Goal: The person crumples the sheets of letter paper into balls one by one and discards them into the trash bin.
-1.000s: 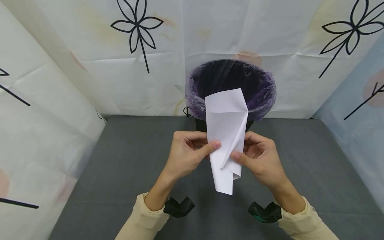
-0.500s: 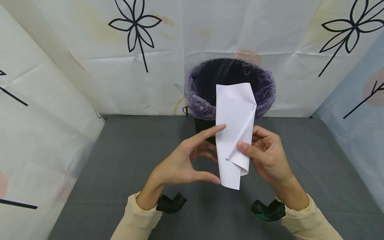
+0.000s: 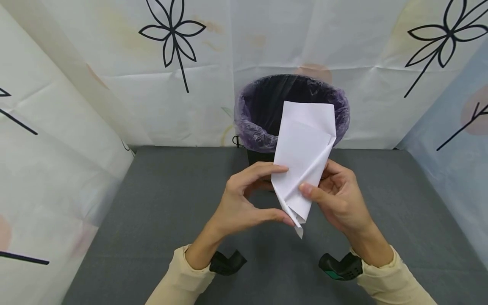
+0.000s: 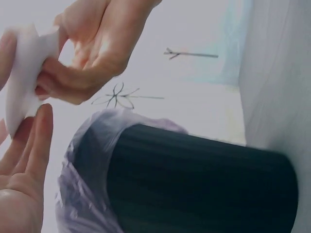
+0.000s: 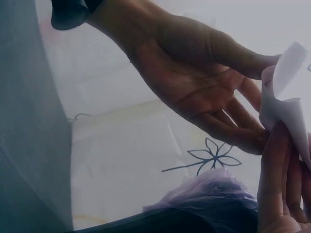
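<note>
A folded sheet of white paper is held up in front of the bin, its lower end narrowed to a tip. My right hand pinches its right side, thumb on the front and fingers behind. On the left, my left hand spreads in a C shape. Its forefinger touches the paper's left part, and its nearly straight thumb presses the lower left edge, which is turned inward. The left wrist view shows the paper between both hands. In the right wrist view, the left hand reaches to the paper.
Behind the hands stands a black bin lined with a purple plastic bag. It sits at the back of the dark grey tabletop. Pale cloth walls with flower drawings enclose the back and sides.
My left hand first let go of the paper and spread wide, then came against its left edge again. The paper has shifted right and tilted, and its lower left edge is now folded inward.
</note>
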`<state>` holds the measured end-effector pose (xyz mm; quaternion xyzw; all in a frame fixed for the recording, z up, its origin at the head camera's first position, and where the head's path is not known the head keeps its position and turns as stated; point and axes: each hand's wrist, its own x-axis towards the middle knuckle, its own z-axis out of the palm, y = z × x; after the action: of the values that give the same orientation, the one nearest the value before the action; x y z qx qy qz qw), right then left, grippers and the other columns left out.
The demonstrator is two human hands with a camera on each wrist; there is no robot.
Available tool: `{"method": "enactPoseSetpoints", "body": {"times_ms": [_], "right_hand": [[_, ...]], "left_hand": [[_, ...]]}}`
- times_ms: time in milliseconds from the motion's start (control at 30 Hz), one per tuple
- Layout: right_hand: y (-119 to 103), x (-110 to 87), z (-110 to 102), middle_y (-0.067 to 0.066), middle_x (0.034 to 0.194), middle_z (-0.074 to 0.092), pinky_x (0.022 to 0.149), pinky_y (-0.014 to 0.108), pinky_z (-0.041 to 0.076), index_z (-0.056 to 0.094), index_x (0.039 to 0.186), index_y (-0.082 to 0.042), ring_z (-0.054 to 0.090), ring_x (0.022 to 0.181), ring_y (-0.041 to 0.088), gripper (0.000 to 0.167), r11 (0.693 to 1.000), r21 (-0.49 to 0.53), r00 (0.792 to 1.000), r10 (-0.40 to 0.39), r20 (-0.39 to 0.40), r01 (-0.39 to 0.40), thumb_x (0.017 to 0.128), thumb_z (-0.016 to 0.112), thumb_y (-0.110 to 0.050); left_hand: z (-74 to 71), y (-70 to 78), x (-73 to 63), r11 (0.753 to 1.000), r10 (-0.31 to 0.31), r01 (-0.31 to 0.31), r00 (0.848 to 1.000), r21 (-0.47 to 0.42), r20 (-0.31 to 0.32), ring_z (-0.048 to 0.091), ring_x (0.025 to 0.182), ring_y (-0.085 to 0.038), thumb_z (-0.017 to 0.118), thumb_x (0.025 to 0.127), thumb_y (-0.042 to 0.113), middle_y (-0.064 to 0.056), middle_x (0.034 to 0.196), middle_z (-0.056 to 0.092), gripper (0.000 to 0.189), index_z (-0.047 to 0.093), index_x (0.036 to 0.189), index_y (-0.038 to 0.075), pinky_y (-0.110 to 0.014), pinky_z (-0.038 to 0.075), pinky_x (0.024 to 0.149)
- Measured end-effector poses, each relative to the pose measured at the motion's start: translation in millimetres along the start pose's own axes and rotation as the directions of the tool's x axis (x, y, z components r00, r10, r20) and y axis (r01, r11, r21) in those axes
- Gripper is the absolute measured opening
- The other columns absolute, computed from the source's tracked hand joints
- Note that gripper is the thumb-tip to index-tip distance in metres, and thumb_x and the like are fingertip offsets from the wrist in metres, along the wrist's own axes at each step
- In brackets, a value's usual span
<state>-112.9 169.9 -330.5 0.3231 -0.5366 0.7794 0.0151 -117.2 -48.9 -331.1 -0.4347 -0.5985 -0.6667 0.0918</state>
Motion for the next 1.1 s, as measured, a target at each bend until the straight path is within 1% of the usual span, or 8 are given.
{"method": "enactPoseSetpoints", "body": {"times_ms": [167,333,433,500,667,733,900,1100], "right_hand": [[-0.6,0.5,0.5,0.018,0.118,0.066,0.086,0.035,0.058,0.055,0.131,0.014,0.067,0.105,0.026,0.040,1.000,-0.018,1.000,-0.015,0.015,0.016,0.092,0.061,0.015],[0.2,2.0,-0.5,0.023,0.116,0.066,0.087,0.036,0.058,0.055,0.128,0.017,0.067,0.104,0.028,0.033,0.995,0.053,0.993,-0.090,0.076,0.086,0.095,0.053,0.017],[-0.5,1.5,-1.5,0.022,0.114,0.066,0.084,0.034,0.058,0.055,0.127,0.019,0.067,0.100,0.027,0.031,0.992,0.054,0.984,-0.121,0.127,0.115,0.095,0.055,0.015],[-1.5,0.5,-1.8,0.024,0.119,0.063,0.086,0.035,0.058,0.050,0.131,0.021,0.066,0.104,0.027,0.041,0.992,0.030,0.977,-0.128,0.169,0.124,0.092,0.062,0.016],[-4.2,-1.7,-0.4,0.028,0.147,0.042,0.100,0.039,0.052,0.019,0.150,0.021,0.052,0.130,0.032,0.099,0.986,-0.074,0.948,-0.121,0.295,0.149,0.075,0.084,0.012],[-4.8,-2.0,1.3,0.028,0.153,0.034,0.102,0.037,0.051,0.012,0.153,0.019,0.047,0.135,0.032,0.110,0.975,-0.137,0.938,-0.121,0.324,0.174,0.073,0.087,0.009],[-4.0,-2.0,5.3,0.025,0.152,0.039,0.096,0.032,0.053,0.017,0.151,0.021,0.053,0.130,0.029,0.102,0.928,-0.259,0.928,-0.175,0.329,0.267,0.078,0.086,-0.002],[0.8,-1.5,7.9,0.020,0.129,0.055,0.092,0.030,0.055,0.042,0.139,0.023,0.060,0.114,0.026,0.078,0.890,-0.296,0.923,-0.267,0.277,0.347,0.082,0.084,-0.011]], "left_hand": [[9.4,0.4,0.0,0.996,-0.075,0.069,0.991,-0.053,-0.107,0.070,0.102,-0.035,0.083,0.062,-0.028,-0.029,0.118,0.065,0.099,0.040,0.149,-0.007,-0.044,0.060,0.080],[12.5,2.0,0.9,0.987,-0.152,0.139,0.976,-0.086,-0.159,0.072,0.099,-0.034,0.080,0.069,-0.025,-0.027,0.114,0.069,0.078,0.052,0.140,-0.009,-0.045,0.061,0.075],[12.4,1.9,1.6,0.983,-0.170,0.154,0.969,-0.099,-0.178,0.073,0.095,-0.033,0.079,0.071,-0.023,-0.027,0.112,0.070,0.066,0.057,0.132,-0.010,-0.045,0.062,0.073],[11.9,1.3,2.0,0.982,-0.174,0.155,0.967,-0.112,-0.188,0.073,0.093,-0.033,0.078,0.073,-0.023,-0.027,0.110,0.070,0.060,0.059,0.128,-0.011,-0.044,0.062,0.070],[10.6,1.5,3.7,0.979,-0.184,0.159,0.961,-0.130,-0.205,0.074,0.086,-0.031,0.077,0.075,-0.021,-0.027,0.104,0.072,0.048,0.063,0.120,-0.012,-0.040,0.062,0.065],[10.4,2.1,3.9,0.976,-0.195,0.168,0.958,-0.141,-0.210,0.074,0.082,-0.029,0.078,0.077,-0.018,-0.027,0.101,0.072,0.042,0.066,0.116,-0.013,-0.040,0.062,0.063],[9.8,3.0,3.1,0.965,-0.224,0.188,0.952,-0.181,-0.207,0.073,0.077,-0.023,0.078,0.084,-0.008,-0.028,0.095,0.071,0.029,0.068,0.110,-0.016,-0.043,0.061,0.059],[8.8,3.7,4.3,0.960,-0.256,0.223,0.945,-0.171,-0.204,0.070,0.070,-0.017,0.075,0.087,-0.008,-0.026,0.092,0.071,0.021,0.070,0.106,-0.016,-0.036,0.060,0.056]]}}
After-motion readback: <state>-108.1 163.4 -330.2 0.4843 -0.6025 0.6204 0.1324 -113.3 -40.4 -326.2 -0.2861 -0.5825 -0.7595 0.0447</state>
